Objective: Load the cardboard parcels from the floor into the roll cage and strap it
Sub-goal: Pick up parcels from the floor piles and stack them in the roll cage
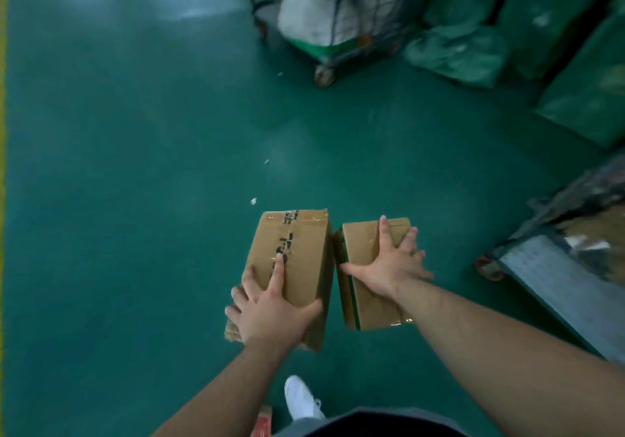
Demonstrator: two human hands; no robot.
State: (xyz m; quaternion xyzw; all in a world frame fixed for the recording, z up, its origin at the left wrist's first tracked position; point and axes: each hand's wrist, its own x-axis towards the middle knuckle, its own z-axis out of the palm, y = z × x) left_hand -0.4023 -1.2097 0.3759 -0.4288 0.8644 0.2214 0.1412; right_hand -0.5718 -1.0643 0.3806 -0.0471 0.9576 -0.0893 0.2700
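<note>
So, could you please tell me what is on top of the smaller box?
The right hand grips the smaller box from above, fingers spread; anything under the palm is covered.

Glossy teal floor point(135, 166) — pale glare point(203, 0) at top left, yellow line point(2, 132) along its left edge.

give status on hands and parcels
Left hand grips larger taped brown cardboard parcel. Right hand grips smaller green-edged brown cardboard parcel. Wheeled metal roll cage ahead, green sacks beside it.
</note>
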